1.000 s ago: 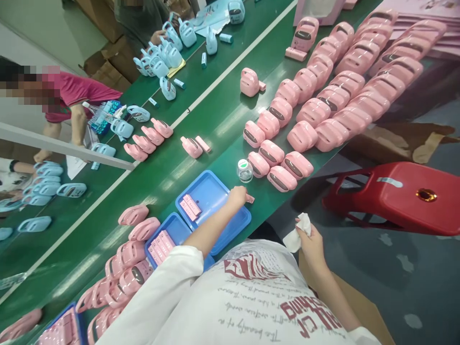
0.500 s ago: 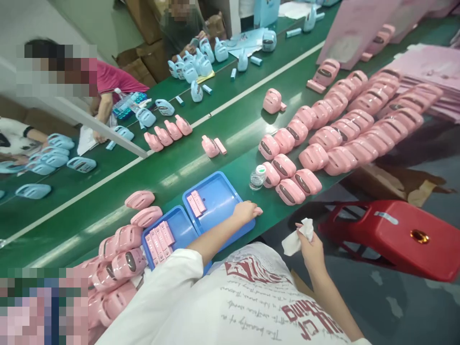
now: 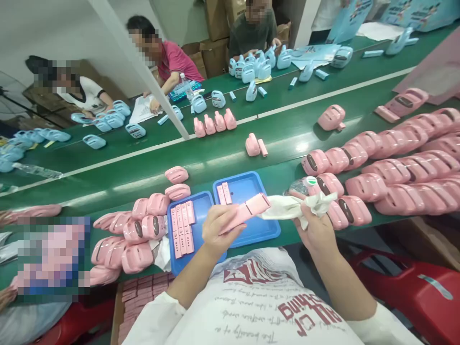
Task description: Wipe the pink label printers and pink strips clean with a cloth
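green workbench spans the room, pink cases crowding the right. two blue trays have raised rims; the right-hand one leaves room to work above it. over it, the left hand closes its fingers around a pink stick. the right hand pinches a white cloth, seemingly at the stick's tip: likely wiping, calling for a steady hold.
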Demonstrator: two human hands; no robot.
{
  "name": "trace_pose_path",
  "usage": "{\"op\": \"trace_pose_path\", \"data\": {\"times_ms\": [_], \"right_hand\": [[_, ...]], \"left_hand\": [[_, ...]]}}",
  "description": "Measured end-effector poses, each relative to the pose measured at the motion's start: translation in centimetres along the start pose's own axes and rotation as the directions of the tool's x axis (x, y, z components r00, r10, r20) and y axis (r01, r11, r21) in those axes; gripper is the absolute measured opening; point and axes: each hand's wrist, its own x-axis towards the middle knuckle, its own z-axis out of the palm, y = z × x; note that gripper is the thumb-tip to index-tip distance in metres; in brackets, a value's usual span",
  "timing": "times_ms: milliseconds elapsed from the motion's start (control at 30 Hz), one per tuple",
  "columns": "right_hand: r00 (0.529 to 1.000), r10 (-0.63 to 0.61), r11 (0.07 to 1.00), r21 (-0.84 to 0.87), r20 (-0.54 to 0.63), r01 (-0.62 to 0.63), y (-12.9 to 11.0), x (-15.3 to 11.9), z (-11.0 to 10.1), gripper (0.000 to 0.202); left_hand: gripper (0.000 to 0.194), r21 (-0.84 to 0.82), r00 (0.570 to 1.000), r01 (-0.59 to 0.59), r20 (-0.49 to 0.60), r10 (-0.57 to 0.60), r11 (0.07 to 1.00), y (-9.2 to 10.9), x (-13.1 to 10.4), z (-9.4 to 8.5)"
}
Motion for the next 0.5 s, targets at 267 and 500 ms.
{"op": "trace_pose_path", "data": {"times_ms": [267, 500], "right_hand": [[0.894, -0.157, 0.987, 0.049, 0.421, 0.150, -1.4, -2.3, 6.3, 0.037], [0.893, -0.171, 0.983, 0.008, 0.416, 0.185, -0.6, -1.3, 7.4, 0.033]], "left_hand": [[0.039, 0.199, 0.974, -0.227, 0.044, 0.222, 0.953, 0.2, -1.1, -2.6], [0.031, 0.135, 0.910, 0.338, 0.206, -0.360, 0.931, -0.4, -1.4, -2.3]]}}
